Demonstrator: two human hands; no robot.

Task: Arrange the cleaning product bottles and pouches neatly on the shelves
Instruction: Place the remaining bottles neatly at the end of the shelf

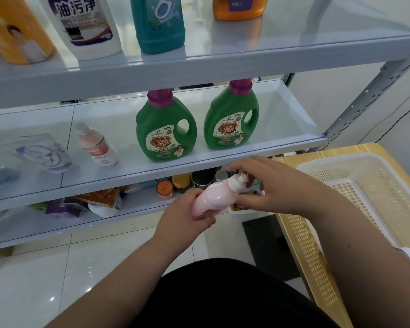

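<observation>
My left hand (187, 217) grips the lower body of a small pink bottle (217, 197), held tilted in front of the middle shelf's edge (199, 165). Its white cap (238, 182) points up and right, and the fingers of my right hand (268, 185) curl round that cap. On the middle shelf stand two green detergent jugs (166, 129) (231, 117) with magenta caps, a second pink bottle (97, 145) and a white pouch (45, 152) at the left.
The top shelf (294, 46) carries an orange bottle (17, 31), a white bottle (85, 24), a teal bottle (160, 24) and an amber bottle (239, 8). The bottom shelf holds cans (182, 183) and pouches (100, 200). A white perforated basket (355, 185) sits on a wooden table (301, 252) at the right.
</observation>
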